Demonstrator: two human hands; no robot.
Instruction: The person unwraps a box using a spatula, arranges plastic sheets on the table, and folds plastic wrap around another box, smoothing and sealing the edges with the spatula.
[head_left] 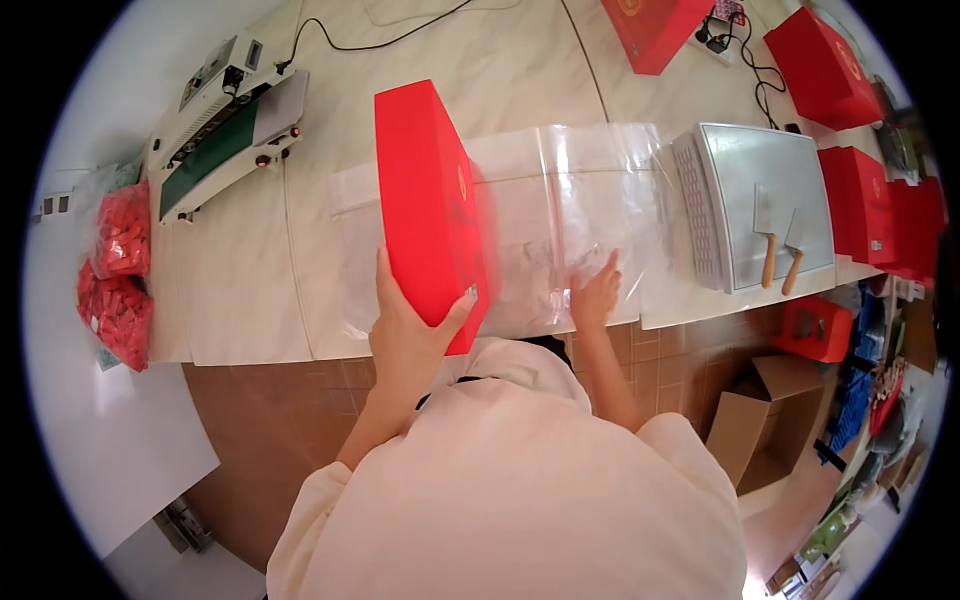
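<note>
A tall red gift box with a round gold emblem on its side stands tilted near the table's front edge. My left hand grips its lower end, with the thumb on one side and the fingers around the other. Under and beside the box lies a clear plastic bag, wrinkled and shiny. On the near right part of the bag rests my right hand, fingers stretched out and apart. The part of the bag behind the box is hidden.
A sealing machine with a cable stands at the left. Right of the bag, a metal-topped box carries two wooden-handled scrapers. More red boxes stand farther right. Below are an open cardboard box and, far left, bagged red packets.
</note>
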